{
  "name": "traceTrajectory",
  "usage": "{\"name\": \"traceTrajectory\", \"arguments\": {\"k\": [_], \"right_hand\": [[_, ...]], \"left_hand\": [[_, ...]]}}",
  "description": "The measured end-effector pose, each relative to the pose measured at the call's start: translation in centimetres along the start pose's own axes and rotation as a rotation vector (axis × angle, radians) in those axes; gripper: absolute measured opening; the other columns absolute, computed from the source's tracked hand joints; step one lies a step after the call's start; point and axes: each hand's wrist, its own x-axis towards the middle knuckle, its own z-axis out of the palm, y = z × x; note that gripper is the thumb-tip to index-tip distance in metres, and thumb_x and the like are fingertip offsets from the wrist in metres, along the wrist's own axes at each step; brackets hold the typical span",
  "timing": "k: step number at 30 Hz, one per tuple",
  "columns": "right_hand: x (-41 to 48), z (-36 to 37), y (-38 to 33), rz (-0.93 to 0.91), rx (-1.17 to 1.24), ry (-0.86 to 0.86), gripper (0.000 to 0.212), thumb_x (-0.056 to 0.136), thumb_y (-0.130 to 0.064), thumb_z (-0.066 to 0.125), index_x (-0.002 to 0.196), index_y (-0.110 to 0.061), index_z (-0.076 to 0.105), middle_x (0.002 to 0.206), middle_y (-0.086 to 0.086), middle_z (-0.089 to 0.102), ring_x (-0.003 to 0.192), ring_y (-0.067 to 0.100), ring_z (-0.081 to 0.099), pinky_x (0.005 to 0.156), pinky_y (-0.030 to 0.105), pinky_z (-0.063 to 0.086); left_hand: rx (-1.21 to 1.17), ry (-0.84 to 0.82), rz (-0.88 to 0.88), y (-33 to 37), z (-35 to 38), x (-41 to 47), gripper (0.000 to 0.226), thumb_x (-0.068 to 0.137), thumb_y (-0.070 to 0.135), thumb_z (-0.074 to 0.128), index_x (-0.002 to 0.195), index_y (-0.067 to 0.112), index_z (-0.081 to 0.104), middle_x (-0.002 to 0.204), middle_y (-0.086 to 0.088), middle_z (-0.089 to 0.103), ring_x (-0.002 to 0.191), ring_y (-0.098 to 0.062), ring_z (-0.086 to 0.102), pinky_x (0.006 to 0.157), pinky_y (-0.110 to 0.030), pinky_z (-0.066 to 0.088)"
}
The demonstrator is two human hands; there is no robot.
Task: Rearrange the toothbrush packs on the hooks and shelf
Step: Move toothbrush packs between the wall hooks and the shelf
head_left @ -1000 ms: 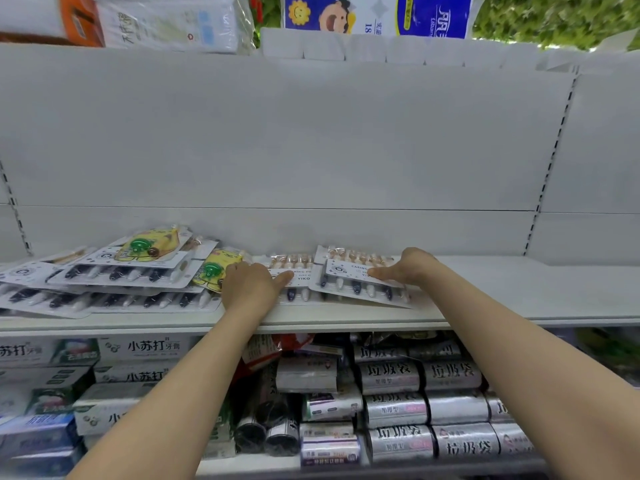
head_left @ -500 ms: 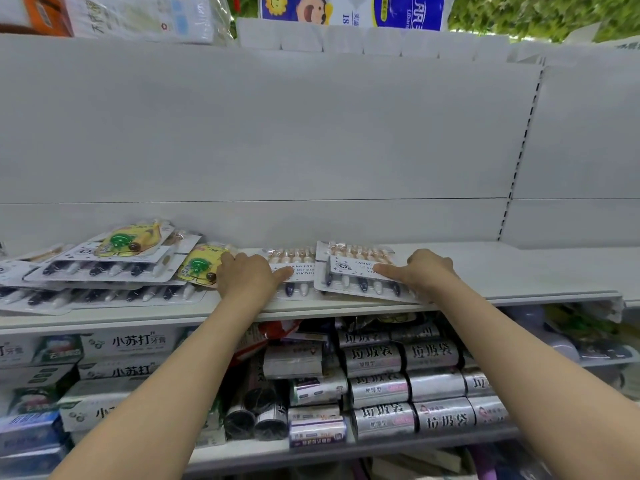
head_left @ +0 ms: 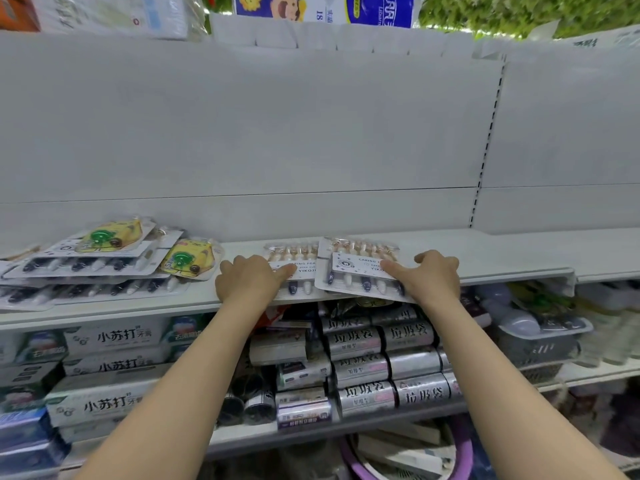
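Since a second ago the right toothbrush pack (head_left: 356, 271) has slid forward, and its near corner now juts just past the front edge of the shelf (head_left: 502, 258). Over the last half second our hands have barely shifted.

Our left hand (head_left: 247, 278) lies palm down over the left end of the left toothbrush pack (head_left: 303, 261). One straight finger (head_left: 287, 270) points right and presses flat on the white label, while the others are loosely bent and close together.

Our right hand (head_left: 434, 277) rests on the right end of the right toothbrush pack. One straight finger (head_left: 389, 268) reaches left across the label, and the rest are bent above the pack's right edge. We cannot tell whether any of them hooks under it.

The two packs lie flat side by side near the front edge, about midway along the shelf, between our hands. The right pack's left edge overlaps the left pack.

Toward the left end of the shelf sits a loose pile of packs (head_left: 86, 268), with a yellow pack (head_left: 187, 259) just beside our left hand. On the shelf below are silver rolls (head_left: 360, 341) and toothpaste boxes (head_left: 114, 336).
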Motion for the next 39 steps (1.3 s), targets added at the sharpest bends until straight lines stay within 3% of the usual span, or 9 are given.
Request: {"name": "traceTrajectory", "arguments": {"k": [11, 15, 17, 19, 22, 25, 28, 32, 39], "right_hand": [[-0.7, -3.3, 0.8, 0.065, 0.272, -0.134, 0.096, 0.074, -0.039, 0.088, 0.146, 0.004, 0.041, 0.146, 0.018, 0.05, 0.129, 0.034, 0.051, 0.109, 0.042, 0.042], [-0.8, -4.5, 0.4, 0.132, 0.253, -0.283, 0.067, 0.076, -0.035, 0.087, 0.121, 0.007, 0.061, 0.109, 0.01, 0.064, 0.1, 0.028, 0.059, 0.092, 0.035, 0.043], [-0.7, -4.2, 0.5, 0.137, 0.3, -0.308, 0.05, 0.071, -0.03, 0.09, 0.103, 0.002, 0.071, 0.099, 0.01, 0.075, 0.092, 0.029, 0.068, 0.094, 0.04, 0.051], [-0.7, -3.8, 0.6, 0.149, 0.437, -0.33, 0.033, 0.073, -0.013, 0.087, 0.098, 0.001, 0.071, 0.094, 0.015, 0.077, 0.087, 0.03, 0.073, 0.093, 0.047, 0.056], [-0.9, -3.7, 0.4, 0.18, 0.549, -0.389, 0.034, 0.075, 0.003, 0.082, 0.103, -0.003, 0.063, 0.094, 0.017, 0.076, 0.086, 0.033, 0.074, 0.086, 0.053, 0.059], [-0.9, -3.9, 0.4, 0.202, 0.628, -0.411, 0.056, 0.074, 0.006, 0.08, 0.121, -0.008, 0.052, 0.104, 0.018, 0.074, 0.088, 0.034, 0.075, 0.082, 0.057, 0.059], [-1.1, -4.0, -0.4, 0.161, 0.723, -0.365, 0.065, 0.078, 0.006, 0.076, 0.133, -0.014, 0.048, 0.105, 0.015, 0.073, 0.088, 0.032, 0.075, 0.078, 0.055, 0.061], [-1.7, -3.7, -2.7, 0.134, 0.86, -0.293, 0.062, 0.084, 0.008, 0.07, 0.138, -0.012, 0.046, 0.098, 0.013, 0.073, 0.068, 0.021, 0.076, 0.05, 0.038, 0.06], [-7.0, -0.4, -9.4, 0.039, 0.996, -0.208, 0.059, 0.088, 0.005, 0.069, 0.134, -0.022, 0.043, 0.106, 0.003, 0.07, 0.083, 0.016, 0.073, 0.055, 0.034, 0.06]], "left_hand": [[-0.057, -0.033, 0.008, -0.2, -0.4, -1.7, 0.075, 0.082, 0.083, 0.043, 0.106, 0.013, 0.057, 0.112, -0.011, 0.064, 0.134, -0.035, 0.033, 0.096, -0.045, 0.034], [-0.081, -0.035, 0.02, -0.3, -0.6, -2.0, 0.082, 0.079, 0.083, 0.049, 0.123, 0.013, 0.05, 0.125, -0.011, 0.06, 0.131, -0.035, 0.037, 0.1, -0.046, 0.036], [-0.09, -0.041, 0.025, -0.3, -0.8, -2.0, 0.087, 0.078, 0.081, 0.054, 0.131, 0.013, 0.046, 0.134, -0.012, 0.055, 0.131, -0.036, 0.038, 0.101, -0.046, 0.036], [-0.118, -0.05, 0.013, -0.5, -1.0, -1.9, 0.095, 0.073, 0.08, 0.062, 0.137, 0.012, 0.041, 0.14, -0.013, 0.05, 0.133, -0.036, 0.038, 0.104, -0.045, 0.036], [-0.204, -0.085, -0.038, -0.9, -1.0, -1.3, 0.104, 0.06, 0.08, 0.073, 0.13, 0.009, 0.045, 0.133, -0.011, 0.056, 0.127, -0.035, 0.047, 0.102, -0.047, 0.044], [-0.375, -0.119, -0.04, -1.3, -1.4, -1.2, 0.073, 0.056, 0.067, 0.086, 0.09, 0.01, 0.056, 0.098, -0.009, 0.068, 0.094, -0.029, 0.063, 0.082, -0.041, 0.055], [-0.616, -0.133, -0.057, -1.9, -2.3, -1.3, 0.048, 0.068, 0.039, 0.091, 0.084, 0.008, 0.058, 0.084, -0.005, 0.065, 0.076, -0.021, 0.061, 0.064, -0.032, 0.05], [-1.022, -0.111, -0.123, -4.2, -3.2, -1.2, 0.04, 0.072, 0.014, 0.089, 0.098, 0.007, 0.061, 0.1, -0.013, 0.073, 0.089, -0.029, 0.071, 0.083, -0.046, 0.059], [-1.248, 0.051, -0.041, -15.6, -6.6, -3.8, 0.038, 0.083, 0.003, 0.078, 0.116, 0.011, 0.061, 0.108, -0.008, 0.074, 0.097, -0.024, 0.072, 0.09, -0.047, 0.057]]}}
